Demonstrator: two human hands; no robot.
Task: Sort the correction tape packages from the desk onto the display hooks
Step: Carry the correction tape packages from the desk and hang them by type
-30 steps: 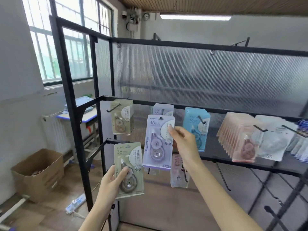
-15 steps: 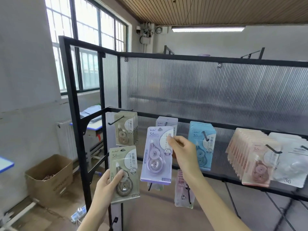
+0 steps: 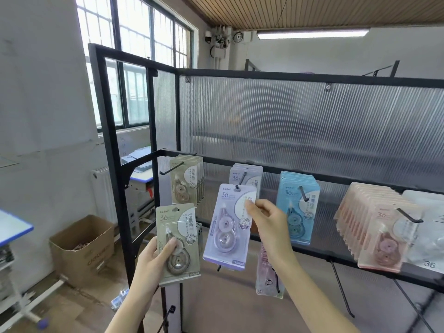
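Note:
My right hand [image 3: 266,222] pinches the right edge of a lilac correction tape package [image 3: 227,227]. Its hang hole sits at the tip of the hook [image 3: 242,179] that carries a stack of lilac packages [image 3: 246,175]. My left hand [image 3: 153,258] grips an olive-green package [image 3: 177,241] low and to the left, below the stack of green packages [image 3: 186,180] on the leftmost hook. Blue packages [image 3: 298,205] and pink packages [image 3: 374,231] hang further right.
The black metal display rack [image 3: 109,140] has a ribbed translucent back panel. A pale package [image 3: 269,275] hangs on the lower row, where bare hooks also stick out. A cardboard box [image 3: 81,248] stands on the floor at left, and a blue-edged desk [image 3: 12,229] shows at the left border.
The view has tilted up, so the rack sits lower in frame. My right hand has brought the lilac package's hole up to the hook tip. My left hand keeps holding the green package.

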